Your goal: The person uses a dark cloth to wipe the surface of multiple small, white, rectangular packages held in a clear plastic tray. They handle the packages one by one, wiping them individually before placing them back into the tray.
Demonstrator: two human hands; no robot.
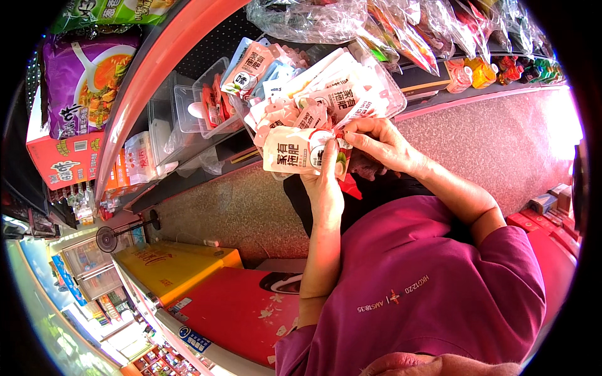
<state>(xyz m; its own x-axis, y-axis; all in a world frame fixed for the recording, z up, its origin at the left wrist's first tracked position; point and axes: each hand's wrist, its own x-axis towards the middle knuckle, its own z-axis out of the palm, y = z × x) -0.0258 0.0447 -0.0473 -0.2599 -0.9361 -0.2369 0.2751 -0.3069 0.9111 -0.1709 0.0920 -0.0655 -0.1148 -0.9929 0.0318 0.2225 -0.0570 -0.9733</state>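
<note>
Between my hands is a small cream-coloured snack packet with dark print and a green and red picture at its right end. My left hand grips it from below, thumb laid over its front. At the packet's right end, the bent fingers of my right hand pinch together at the upper corner. Just beyond it, similar pink and cream packets lie heaped in a clear plastic bin on the shelf. A few blue-edged packets lean at the heap's left side.
Left of the heap stands a clear box with red packets. A pink shelf edge curves past a purple noodle bag. Clear-wrapped bags and small bottles line the back right. Yellow and red boxes stand lower left.
</note>
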